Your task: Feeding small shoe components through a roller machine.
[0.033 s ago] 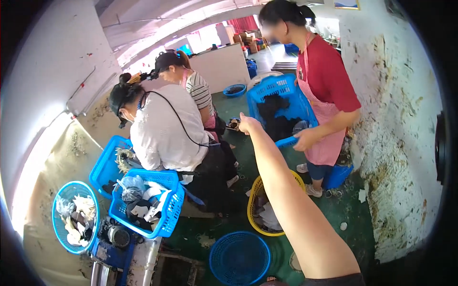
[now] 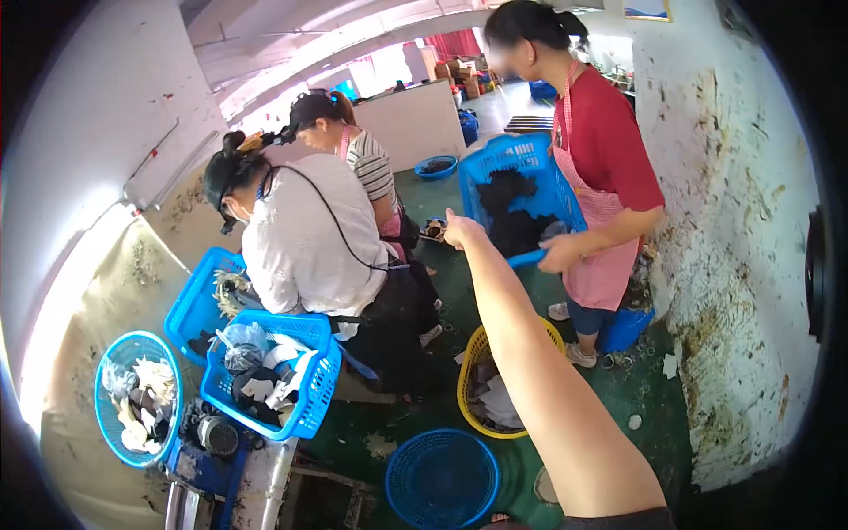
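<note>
Here the person's right hand (image 2: 461,231) reaches far forward on a straight arm toward a blue perforated plastic crate (image 2: 521,190) that a standing person in a red shirt and pink checked apron (image 2: 605,168) holds tilted in front of the body. The hand is close to the crate's near lower edge but apart from it; seen from behind, its fingers look loosely curled with nothing in them, though how far it is closed I cannot tell. The left hand does not show.

The crate is a stiff, thin-walled shell, probably light in itself, weighted by the heap of dark soft pieces (image 2: 512,212) inside. Its rim is the obvious place to grip; the mesh walls would flex. It tips with the open mouth facing the wearer, long axis running left to right across the view.

Below the outstretched arm stands a yellow round plastic basket (image 2: 473,371) on the green floor.
</note>
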Available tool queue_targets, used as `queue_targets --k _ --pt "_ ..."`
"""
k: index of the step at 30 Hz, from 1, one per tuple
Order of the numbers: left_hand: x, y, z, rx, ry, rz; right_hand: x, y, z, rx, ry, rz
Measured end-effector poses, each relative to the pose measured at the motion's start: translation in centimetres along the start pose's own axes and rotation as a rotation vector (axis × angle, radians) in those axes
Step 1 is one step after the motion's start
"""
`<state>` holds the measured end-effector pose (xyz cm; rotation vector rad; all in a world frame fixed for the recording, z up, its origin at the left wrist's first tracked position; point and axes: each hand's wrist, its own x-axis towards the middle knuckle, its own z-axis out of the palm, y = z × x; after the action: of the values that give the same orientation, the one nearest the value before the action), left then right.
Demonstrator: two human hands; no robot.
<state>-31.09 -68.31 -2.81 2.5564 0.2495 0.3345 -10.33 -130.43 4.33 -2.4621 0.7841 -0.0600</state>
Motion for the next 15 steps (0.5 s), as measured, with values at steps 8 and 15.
queue_targets --k 8,15 --pt "-0.6 -1.9 -1.1 -0.041 0.011 -0.048 1.7 -1.8 3.7 -0.093 0.017 -0.027" --pt "-2.4 -4.0 -2.6 -0.116 0.015 -0.054 1.9 -3.7 7.7 -0.124 0.29 -0.223"
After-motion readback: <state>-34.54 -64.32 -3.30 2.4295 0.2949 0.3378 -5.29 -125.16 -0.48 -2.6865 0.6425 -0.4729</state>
